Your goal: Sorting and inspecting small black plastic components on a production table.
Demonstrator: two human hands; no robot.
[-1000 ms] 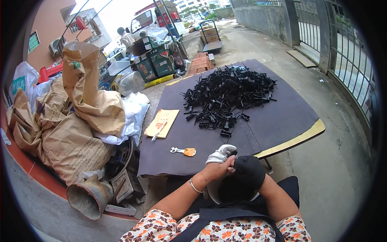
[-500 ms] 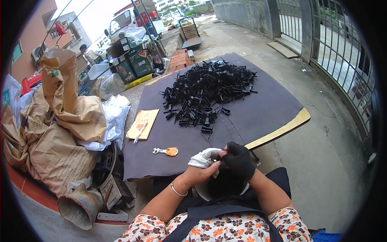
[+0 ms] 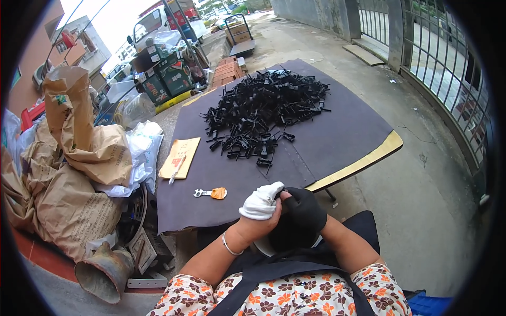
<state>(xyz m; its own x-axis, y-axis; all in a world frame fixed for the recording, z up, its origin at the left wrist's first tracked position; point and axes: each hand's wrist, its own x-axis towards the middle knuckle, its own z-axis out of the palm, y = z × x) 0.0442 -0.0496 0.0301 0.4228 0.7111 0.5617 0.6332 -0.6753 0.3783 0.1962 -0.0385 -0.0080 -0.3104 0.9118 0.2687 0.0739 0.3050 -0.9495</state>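
Note:
My left hand [image 3: 262,204], in a white glove with bare fingertips, is closed above a bucket [image 3: 263,245] in my lap. Pressed against it is my right hand [image 3: 305,208], in a black glove, its fingers also closed. Whatever the two hands pinch between them is small and dark and cannot be made out. Beyond them, a heap of small black plastic parts [image 3: 269,105] covers the far middle of the table [image 3: 342,142]. A wrench [image 3: 211,193] with orange wrapping on its handle lies to the left of my hands.
A yellow paper envelope [image 3: 180,158] with a pen on it lies at the table's left edge. Brown paper sacks [image 3: 79,205] and a rusty funnel-shaped piece [image 3: 105,271] crowd the left side. A platform cart [image 3: 241,47] stands behind; a barred fence [image 3: 448,79] runs along the right.
My left hand has turned so that more of the white glove's back shows. Both hands stay together over the bucket. The whole view has shifted slightly.

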